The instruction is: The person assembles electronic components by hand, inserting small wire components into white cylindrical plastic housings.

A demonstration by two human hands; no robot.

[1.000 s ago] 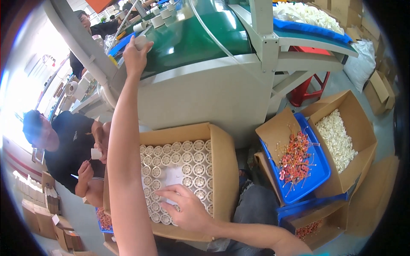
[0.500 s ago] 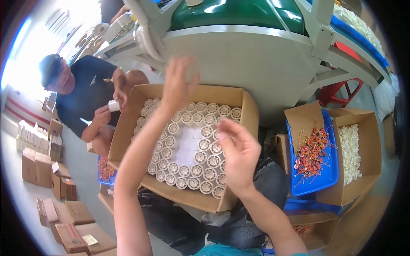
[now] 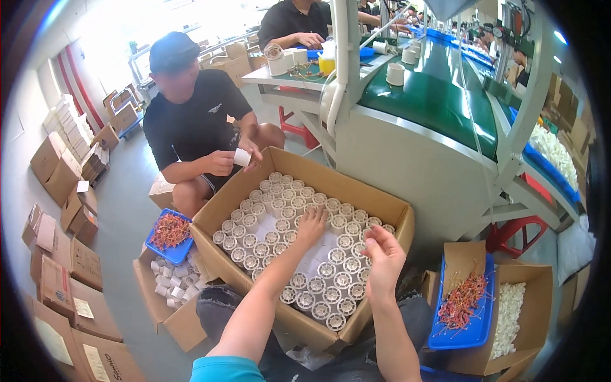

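Note:
A large cardboard box (image 3: 388,213) in front of me holds rows of white plastic cylinders (image 3: 328,270) standing upright, with round slotted tops. Inside it, my left hand (image 3: 312,226) reaches down at the edge of a gap in the rows. Its fingers are bent round a white cylinder, which they mostly hide. Above the box's right side hovers my right hand (image 3: 385,258), with loosely curled fingers and nothing visible in it. The white lining (image 3: 312,258) shows in the gap between the rows.
A person (image 3: 197,114) crouches at the left, holding a white cylinder (image 3: 242,157). Behind the box runs a green conveyor (image 3: 439,95). Blue trays of red-orange wired parts (image 3: 463,299) lie on both sides, the left one by a carton of cylinders (image 3: 175,283). A red stool (image 3: 519,229) stands right.
The view has swung upward and left, showing more conveyor and the left-hand cartons. My left hand has come down from above the box's far edge into the rows. My right hand's fingers have curled more.

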